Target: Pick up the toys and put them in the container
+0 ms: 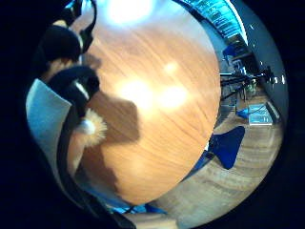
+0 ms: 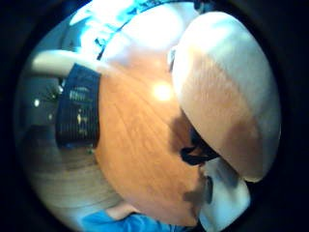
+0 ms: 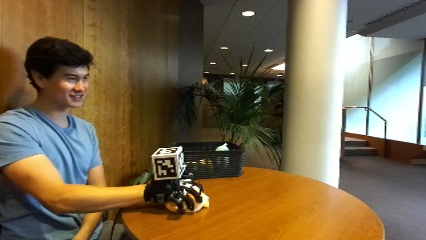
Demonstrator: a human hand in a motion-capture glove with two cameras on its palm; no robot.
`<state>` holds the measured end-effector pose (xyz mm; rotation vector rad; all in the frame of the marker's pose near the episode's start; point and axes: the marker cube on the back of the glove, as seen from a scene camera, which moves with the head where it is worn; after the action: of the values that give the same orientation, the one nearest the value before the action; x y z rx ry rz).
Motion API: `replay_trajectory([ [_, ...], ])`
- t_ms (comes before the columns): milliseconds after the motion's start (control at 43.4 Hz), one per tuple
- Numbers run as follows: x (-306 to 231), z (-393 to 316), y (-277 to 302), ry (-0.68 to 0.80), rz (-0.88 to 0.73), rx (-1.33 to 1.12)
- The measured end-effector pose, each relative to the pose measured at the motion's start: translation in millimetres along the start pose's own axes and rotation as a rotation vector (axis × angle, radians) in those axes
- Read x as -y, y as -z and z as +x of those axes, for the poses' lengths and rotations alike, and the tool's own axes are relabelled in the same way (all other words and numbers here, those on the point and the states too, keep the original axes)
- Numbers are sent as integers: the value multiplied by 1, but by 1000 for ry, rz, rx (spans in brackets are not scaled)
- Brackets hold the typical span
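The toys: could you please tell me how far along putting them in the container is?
Something pale already pokes above the rim of the black basket, possibly a toy. The gloved right hand is curled round a tan and white plush toy at the round table edge. That toy has yet to reach the basket.

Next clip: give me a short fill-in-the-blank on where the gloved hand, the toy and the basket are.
1. The gloved right hand grips a plush ____ on the round table.
2. The dark basket stands on the table's ____ edge, near the plant.
3. The hand is ____ from the basket.

Missing words: toy; far; apart
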<state>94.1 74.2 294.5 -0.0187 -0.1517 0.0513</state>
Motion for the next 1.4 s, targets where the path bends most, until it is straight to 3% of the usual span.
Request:
replay_trajectory([
  [138, 9, 5, 3, -11, 77, -5],
  [230, 15, 23, 9, 52, 47, 52],
  [345, 28, 30, 21, -66, 0, 184],
  [460, 34, 40, 43, -19, -7, 97],
  [621, 52, 39, 99, -15, 6, -27],
  [714, 60, 35, 144, 67, 15, -24],
  [806, 78, 37, 189, -92, 83, -140],
  [898, 81, -8, 222, -95, 121, -79],
  [1036, 80, -86, 267, 161, 148, -8],
  [1220, 91, -180, 299, 75, 203, 47],
  [1335, 83, -234, 299, 254, 201, 23],
  [1404, 83, -268, 298, 222, 195, 48],
])
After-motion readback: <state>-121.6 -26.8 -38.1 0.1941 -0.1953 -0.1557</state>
